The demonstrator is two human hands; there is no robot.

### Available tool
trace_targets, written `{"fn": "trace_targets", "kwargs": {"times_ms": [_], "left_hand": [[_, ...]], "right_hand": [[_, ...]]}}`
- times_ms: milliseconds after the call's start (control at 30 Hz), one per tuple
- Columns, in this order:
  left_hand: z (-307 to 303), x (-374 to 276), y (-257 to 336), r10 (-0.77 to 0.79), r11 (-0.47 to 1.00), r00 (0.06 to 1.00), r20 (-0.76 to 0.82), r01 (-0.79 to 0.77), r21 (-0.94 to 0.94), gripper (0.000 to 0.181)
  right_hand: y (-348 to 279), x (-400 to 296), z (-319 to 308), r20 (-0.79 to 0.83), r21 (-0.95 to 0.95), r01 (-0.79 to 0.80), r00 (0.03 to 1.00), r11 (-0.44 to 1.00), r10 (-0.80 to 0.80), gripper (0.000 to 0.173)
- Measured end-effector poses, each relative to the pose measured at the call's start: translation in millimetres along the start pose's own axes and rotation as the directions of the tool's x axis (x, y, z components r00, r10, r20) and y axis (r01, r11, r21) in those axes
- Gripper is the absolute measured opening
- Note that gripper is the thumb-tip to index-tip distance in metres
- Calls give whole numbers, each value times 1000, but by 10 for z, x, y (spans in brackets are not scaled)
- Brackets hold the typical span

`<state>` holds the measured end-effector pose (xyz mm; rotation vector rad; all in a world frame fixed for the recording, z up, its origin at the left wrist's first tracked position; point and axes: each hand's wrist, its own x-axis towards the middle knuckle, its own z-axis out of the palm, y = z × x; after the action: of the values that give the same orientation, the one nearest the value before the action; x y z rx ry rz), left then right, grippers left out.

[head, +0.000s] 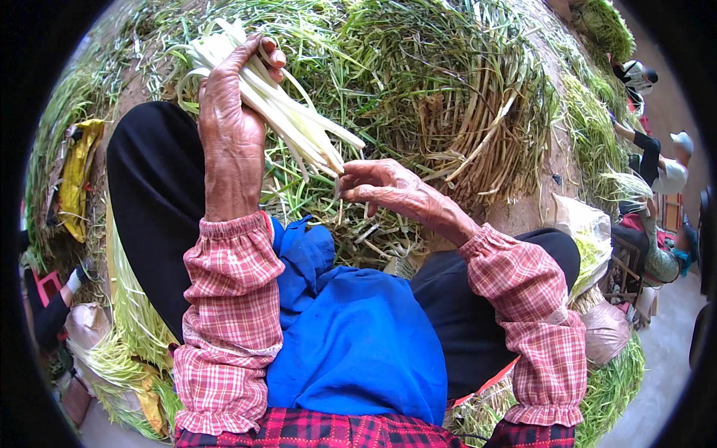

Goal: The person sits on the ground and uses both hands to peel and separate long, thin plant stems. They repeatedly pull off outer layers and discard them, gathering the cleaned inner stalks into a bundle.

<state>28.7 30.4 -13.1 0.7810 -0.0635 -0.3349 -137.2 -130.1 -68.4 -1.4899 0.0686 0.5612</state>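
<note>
My left hand [235, 112] is closed around a bundle of pale, long-stemmed leafy vegetables [280, 109], which slants down to the right with its cut stem ends lowest. At those ends my right hand [372, 187] has its thumb and fingers close together; whether they pinch a thin strand or only touch the stems, I cannot tell. Beneath and beyond both hands lies a thick heap of green leaves and stalks [392, 73]. To its right, brownish stems [487, 140] lie side by side.
A blue cloth [364, 341] covers my lap. More pale stalks [131, 291] lie left of my knee, near a yellow sack [81, 179]. A whitish plastic bag [582, 224] of greens stands by my right knee. Several people sit at the right edge, and a person's leg [56, 313] shows far left.
</note>
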Motion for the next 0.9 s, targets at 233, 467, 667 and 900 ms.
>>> {"fn": "trace_targets", "kwargs": {"times_ms": [233,467,667,900], "left_hand": [[111,-47,-109,-6,998,998,-70,11,65,12],[30,-105,-290,-94,991,993,-71,100,87,31],[100,-279,-781,-379,925,924,48,379,23,31],[125,-395,-842,-472,880,882,6,472,-49,10]], "right_hand": [[-34,-46,23,-42,56,8,999,998,-6,33],[-373,-122,-231,-380,-31,126,916,992,-128,26],[-424,-95,-270,-357,-194,135,913,972,-199,23],[-578,-342,-517,-463,-450,-74,871,890,-162,33]]}}
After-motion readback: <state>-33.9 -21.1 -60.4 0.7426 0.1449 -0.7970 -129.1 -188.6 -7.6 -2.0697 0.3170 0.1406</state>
